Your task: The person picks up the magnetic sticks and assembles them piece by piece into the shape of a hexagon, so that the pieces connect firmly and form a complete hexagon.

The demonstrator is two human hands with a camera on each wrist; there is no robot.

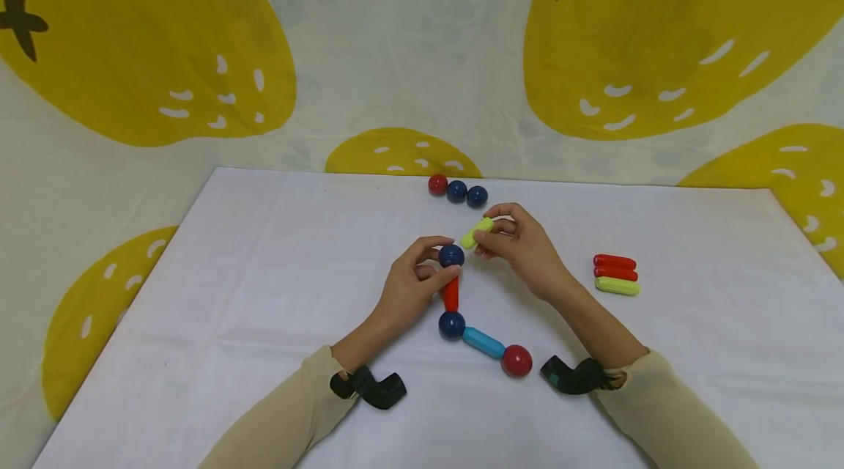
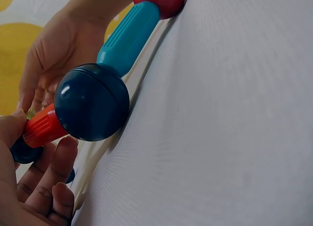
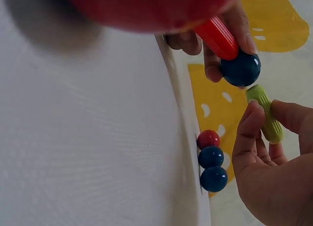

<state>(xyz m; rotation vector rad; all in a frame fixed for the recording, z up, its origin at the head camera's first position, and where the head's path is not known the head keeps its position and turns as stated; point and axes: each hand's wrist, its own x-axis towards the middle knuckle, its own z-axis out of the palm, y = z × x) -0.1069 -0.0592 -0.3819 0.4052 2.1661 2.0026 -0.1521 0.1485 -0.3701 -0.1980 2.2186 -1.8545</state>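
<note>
My left hand (image 1: 412, 278) pinches a dark blue ball (image 1: 451, 256) between thumb and fingers. From that ball a red rod (image 1: 451, 294) runs to a second dark blue ball (image 2: 92, 102), then a light blue rod (image 1: 484, 343) leads to a red ball (image 1: 517, 361), all joined in a bent chain. A yellow-green rod (image 3: 264, 113) is pinched in my right hand (image 1: 524, 249). Its near end is right by the ball in my left hand; whether they touch I cannot tell.
At the table's far edge sit a loose red ball (image 1: 438, 185) and two dark blue balls (image 1: 457, 191). To the right lie two red rods (image 1: 615, 261) and another yellow-green rod (image 1: 617, 286), side by side. White cloth covers the table (image 1: 297, 249); a patterned curtain (image 1: 409, 51) hangs behind.
</note>
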